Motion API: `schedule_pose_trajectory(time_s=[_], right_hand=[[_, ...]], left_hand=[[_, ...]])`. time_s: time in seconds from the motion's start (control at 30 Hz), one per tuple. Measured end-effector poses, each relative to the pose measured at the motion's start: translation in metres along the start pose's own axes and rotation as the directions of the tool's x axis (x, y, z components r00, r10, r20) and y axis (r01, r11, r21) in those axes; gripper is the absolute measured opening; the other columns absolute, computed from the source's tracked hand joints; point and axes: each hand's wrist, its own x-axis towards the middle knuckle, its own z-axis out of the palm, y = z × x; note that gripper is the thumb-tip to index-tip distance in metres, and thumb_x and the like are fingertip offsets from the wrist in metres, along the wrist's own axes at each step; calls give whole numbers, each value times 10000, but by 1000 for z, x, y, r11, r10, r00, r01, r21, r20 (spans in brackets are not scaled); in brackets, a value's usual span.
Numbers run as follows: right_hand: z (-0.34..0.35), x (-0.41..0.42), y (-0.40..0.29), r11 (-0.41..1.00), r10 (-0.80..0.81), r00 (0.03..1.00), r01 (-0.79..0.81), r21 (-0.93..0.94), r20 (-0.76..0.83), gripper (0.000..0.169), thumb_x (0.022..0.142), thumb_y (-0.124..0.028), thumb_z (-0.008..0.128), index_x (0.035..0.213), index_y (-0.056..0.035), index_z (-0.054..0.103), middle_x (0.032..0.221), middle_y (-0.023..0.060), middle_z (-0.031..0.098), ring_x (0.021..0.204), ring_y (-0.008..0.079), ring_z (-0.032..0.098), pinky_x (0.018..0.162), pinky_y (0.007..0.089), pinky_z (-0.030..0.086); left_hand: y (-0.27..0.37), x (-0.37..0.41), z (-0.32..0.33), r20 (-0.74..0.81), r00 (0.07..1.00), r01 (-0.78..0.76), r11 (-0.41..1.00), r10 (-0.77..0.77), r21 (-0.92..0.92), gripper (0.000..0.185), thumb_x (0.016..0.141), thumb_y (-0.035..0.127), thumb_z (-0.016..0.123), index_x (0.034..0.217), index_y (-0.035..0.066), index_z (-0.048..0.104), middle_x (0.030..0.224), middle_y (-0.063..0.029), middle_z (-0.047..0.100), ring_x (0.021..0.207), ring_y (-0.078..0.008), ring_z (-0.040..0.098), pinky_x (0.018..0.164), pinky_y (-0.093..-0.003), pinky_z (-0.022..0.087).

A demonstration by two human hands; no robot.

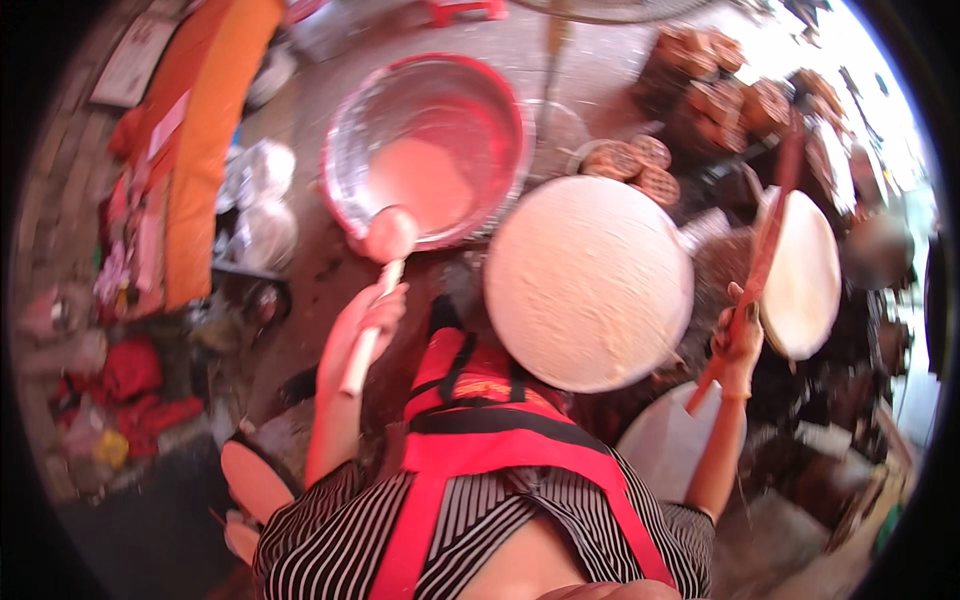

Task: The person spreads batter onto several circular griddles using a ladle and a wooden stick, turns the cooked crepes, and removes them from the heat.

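My left hand (367, 322) grips the pale handle of a ladle (391, 234). The ladle's bowl is at the near rim of a red basin (517, 127), which holds a pool of pale, smooth liquid (420, 184) like batter. In my right hand (739, 345) is a long, flat reddish stick (774, 202), slanting up and away. Between my hands lies a round pale surface (589, 285), coated with something wet and streaked. Just beyond the stick stands a second pale disc (806, 277); whether they touch is unclear. A greyish disc (660, 442) sits partly behind my right forearm.
Honeycomb briquettes (709, 105) are stacked at the back right, with several more (658, 184) behind the round surface. To the left are an orange board (214, 150) and white plastic bags (262, 202). A red stool (466, 11) stands at the far edge.
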Motion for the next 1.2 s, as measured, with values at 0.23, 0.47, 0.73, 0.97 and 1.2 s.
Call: schedule_pose_trajectory(time_s=[0.23,0.47,0.73,0.97,1.2], right_hand=[[317,5,2,644,657,670,-260,-720,346,556,907,-366,497,1392,-139,346,688,54,552,473,95,467,401,225,347],[489,188,80,383,707,688,-174,-907,167,258,898,-397,487,971,-176,599,566,-2,502,389,96,439,343,215,293],[578,186,119,110,752,553,431,-895,359,468,874,-185,509,1336,-130,460,647,-3,542,463,110,456,404,244,358],[359,22,197,280,231,603,711,-646,764,519,819,-39,518,1331,-29,432,1134,72,592,856,131,564,724,250,470],[360,-82,230,730,134,969,46,-682,209,419,956,-181,450,1350,-45,410,1071,87,594,756,106,562,639,237,461]], left_hand=[[211,110,-29,-4,948,-265,796,318,545,125,891,55,481,905,-14,378,720,-41,433,492,-74,394,401,-178,329],[297,236,-78,-126,855,-370,762,503,532,160,853,82,361,966,-5,432,634,-113,475,497,-213,480,408,-341,393],[354,320,-83,-263,725,-334,659,636,674,322,798,2,367,1114,-27,420,652,-148,514,471,-237,503,396,-355,400],[277,182,9,6,785,132,-175,620,976,290,867,125,476,1041,-80,365,754,-273,590,614,-392,607,490,-455,463],[267,240,24,381,887,-41,-778,261,627,309,885,111,419,1146,-46,366,778,-295,592,661,-407,611,565,-492,473]])
